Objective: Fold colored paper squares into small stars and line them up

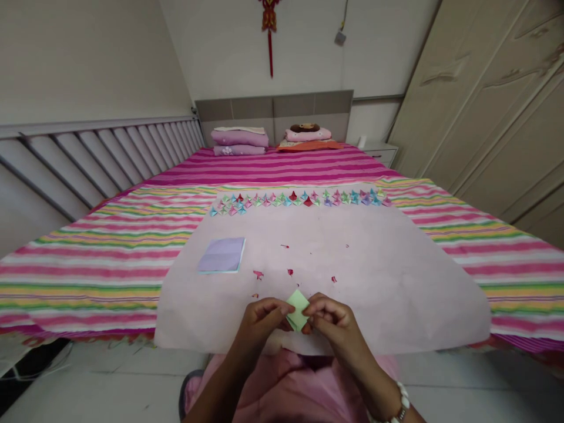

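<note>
No readable text, numbers or brand marks anywhere in view. The green paper (298, 309) pinched between the left hand (261, 320) and the right hand (331, 320) is plain, and so is the top sheet of the paper stack (221, 255) ahead and to the left of the left hand. The red ornament (269, 20) hangs on the wall far ahead of both hands and is too small to tell whether it carries any characters.
</note>
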Demonstrator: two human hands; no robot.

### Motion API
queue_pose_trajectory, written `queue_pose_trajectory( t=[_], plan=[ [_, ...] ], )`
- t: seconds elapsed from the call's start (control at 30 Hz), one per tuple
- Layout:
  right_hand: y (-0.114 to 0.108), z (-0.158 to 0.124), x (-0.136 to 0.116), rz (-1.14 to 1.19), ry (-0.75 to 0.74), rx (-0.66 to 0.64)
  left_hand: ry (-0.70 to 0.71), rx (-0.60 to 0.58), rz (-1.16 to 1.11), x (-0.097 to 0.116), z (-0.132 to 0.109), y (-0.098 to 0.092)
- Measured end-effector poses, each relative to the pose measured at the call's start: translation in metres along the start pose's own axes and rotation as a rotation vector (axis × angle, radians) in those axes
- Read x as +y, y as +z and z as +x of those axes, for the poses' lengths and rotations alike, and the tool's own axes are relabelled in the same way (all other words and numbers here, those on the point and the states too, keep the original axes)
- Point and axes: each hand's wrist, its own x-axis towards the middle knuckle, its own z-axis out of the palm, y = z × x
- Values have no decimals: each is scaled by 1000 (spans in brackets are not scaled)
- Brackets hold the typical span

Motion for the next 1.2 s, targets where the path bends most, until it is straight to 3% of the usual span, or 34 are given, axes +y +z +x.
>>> queue_pose_trajectory(
  t=[0.17,0.27,0.37,0.5,0.7,0.93,1.1,1.2],
  plan=[
    [1,-3,-4,-67,-35,-40,9,55,3,-7,3,2],
    [0,-1,-1,-37,-16,2,23,44,12,-9,4,2],
    [0,2,3,-13,49,69,62,83,-6,-7,3,4],
    [2,4,5,-68,168,11,53,81,-34,-7,3,8],
    [2,4,6,-70,156,21,-130,3,-100,-15,5,12],
    [2,7,7,-88,86,158,-98,64,-13,-10,6,11],
    [2,6,4,-83,82,104,-45,141,14,-4,7,8],
    [2,6,5,-49,89,128,-66,107,-51,-8,6,10]
  ],
)
